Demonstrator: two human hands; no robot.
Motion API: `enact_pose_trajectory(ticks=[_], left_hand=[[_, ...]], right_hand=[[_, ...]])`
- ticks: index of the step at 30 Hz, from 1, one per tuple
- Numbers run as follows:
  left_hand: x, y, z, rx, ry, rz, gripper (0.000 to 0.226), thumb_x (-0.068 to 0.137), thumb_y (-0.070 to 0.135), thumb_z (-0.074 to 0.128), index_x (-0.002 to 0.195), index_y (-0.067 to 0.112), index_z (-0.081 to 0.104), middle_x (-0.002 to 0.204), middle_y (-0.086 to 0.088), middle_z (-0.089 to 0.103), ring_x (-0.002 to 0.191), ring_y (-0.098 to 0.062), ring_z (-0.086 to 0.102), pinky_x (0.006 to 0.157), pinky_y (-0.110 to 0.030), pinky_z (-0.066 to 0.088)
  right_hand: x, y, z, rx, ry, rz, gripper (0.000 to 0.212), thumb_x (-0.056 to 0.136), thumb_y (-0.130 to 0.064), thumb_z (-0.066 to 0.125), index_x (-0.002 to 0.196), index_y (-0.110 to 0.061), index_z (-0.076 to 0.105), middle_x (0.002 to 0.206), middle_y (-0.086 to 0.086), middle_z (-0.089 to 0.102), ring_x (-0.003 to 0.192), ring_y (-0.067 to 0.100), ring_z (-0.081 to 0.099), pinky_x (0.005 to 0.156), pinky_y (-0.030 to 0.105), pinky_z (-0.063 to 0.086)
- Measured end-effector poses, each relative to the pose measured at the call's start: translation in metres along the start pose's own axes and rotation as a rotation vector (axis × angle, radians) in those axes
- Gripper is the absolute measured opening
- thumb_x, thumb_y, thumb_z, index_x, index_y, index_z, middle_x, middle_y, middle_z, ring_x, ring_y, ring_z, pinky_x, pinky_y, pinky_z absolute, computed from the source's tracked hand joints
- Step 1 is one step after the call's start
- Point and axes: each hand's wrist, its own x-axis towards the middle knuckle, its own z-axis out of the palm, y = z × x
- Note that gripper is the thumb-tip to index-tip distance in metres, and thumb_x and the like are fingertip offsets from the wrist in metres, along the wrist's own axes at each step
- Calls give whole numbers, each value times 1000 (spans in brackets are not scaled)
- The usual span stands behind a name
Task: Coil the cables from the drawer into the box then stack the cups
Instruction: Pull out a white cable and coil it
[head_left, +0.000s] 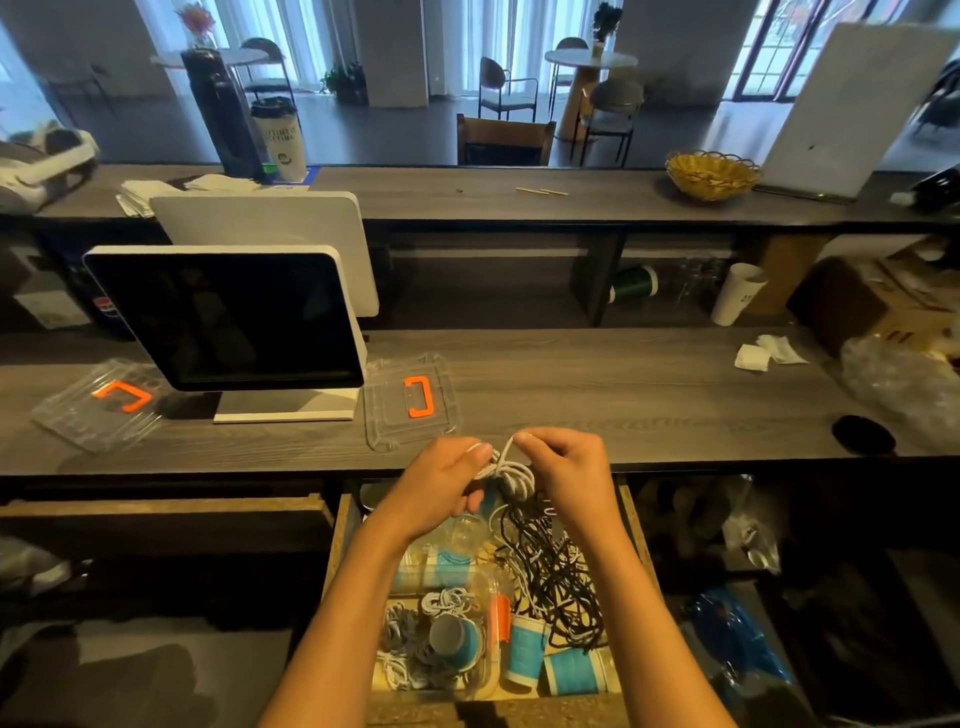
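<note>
White cable (506, 467) looped in a small coil above open drawer (340, 540), black cables (558, 577) tangled inside, blue-banded cups (524, 652) lying beside clear box (485, 670)

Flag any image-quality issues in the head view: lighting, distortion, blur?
Head view: strong backlight from the far windows blows them out; the counter is dim by comparison. Wide-angle bowing curves the counter edges. Both hands, left hand and right hand, and the white cable are fairly sharp; the open drawer is shadowed, its cups soft.

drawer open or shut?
Open. The drawer is pulled out below the counter, showing loose cables and cups inside.
</note>
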Motion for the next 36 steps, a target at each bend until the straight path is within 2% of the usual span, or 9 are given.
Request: enact_pose_trajectory(ticks=[6, 9, 12, 16, 20, 24, 30, 33, 36], left_hand=[[-3, 0, 7, -424, -161, 20, 33, 101, 29, 40, 81, 5, 51, 53, -3, 52, 38, -6, 35, 40, -15, 27], [-4, 4, 17, -797, -79, 17, 29, 100, 26, 40, 82, 5, 49, 48, 0, 43, 36, -5, 30, 38, -16, 26], [4, 4, 25, -973, 177, -11, 29, 99, 28, 43, 80, 7, 49, 45, 4, 33, 33, -3, 25, 34, -15, 18], [13, -15, 28, -574, 501, -102, 34, 105, 24, 45, 74, 11, 52, 47, 6, 32, 40, -7, 25, 39, -23, 21], [13, -27, 20, 19, 555, 12, 42, 101, 19, 51, 60, 21, 44, 54, 8, 40, 50, -5, 34, 51, -28, 29], [13, -23, 7, 170, 397, 76, 44, 100, 16, 53, 59, 24, 43, 55, 8, 41, 51, -3, 40, 52, -22, 29], [8, -10, -12, 175, -117, 88, 40, 102, 28, 50, 64, 21, 48, 49, 10, 44, 47, -3, 37, 51, -24, 31], [4, -8, -17, -146, -315, 76, 37, 97, 45, 55, 68, 21, 55, 48, 9, 42, 44, -6, 31, 47, -23, 26], [0, -7, -12, -494, -428, 87, 48, 92, 49, 61, 84, 1, 58, 49, 9, 42, 41, -2, 32, 43, -15, 26]], right_hand=[[-4, -3, -2, 441, -6, 273, 15, 90, -2, 62, 80, -4, 74, 60, 3, 65, 50, 9, 55, 46, 17, 44], [-5, -1, 6, 333, -68, 235, 22, 91, -13, 63, 72, -4, 67, 50, -5, 53, 44, 8, 44, 41, 16, 34], [-6, 7, 15, -11, -130, 93, 41, 96, -25, 62, 67, 5, 64, 50, 2, 50, 45, 9, 40, 45, 21, 31], [-8, 4, 13, -472, -385, -82, 34, 102, -28, 51, 84, -9, 73, 62, 0, 66, 54, 6, 55, 59, 20, 42], [-7, -13, 5, -742, -585, -192, 23, 102, -27, 49, 91, -17, 66, 71, -5, 70, 66, 4, 62, 68, 22, 48], [-4, -25, -12, -850, -565, -273, 18, 102, -28, 47, 98, -21, 63, 77, -4, 64, 71, 15, 59, 69, 39, 50], [1, -30, -36, -714, -270, -320, 15, 95, -31, 62, 101, -26, 75, 90, -11, 74, 82, 4, 65, 75, 29, 54], [3, -26, -40, -407, -230, -207, 6, 87, -21, 73, 89, -20, 79, 81, -8, 75, 77, 4, 68, 73, 29, 56], [3, -25, -36, -79, -293, -166, 11, 85, -9, 72, 86, -18, 79, 81, -2, 76, 75, 9, 70, 71, 23, 54]])
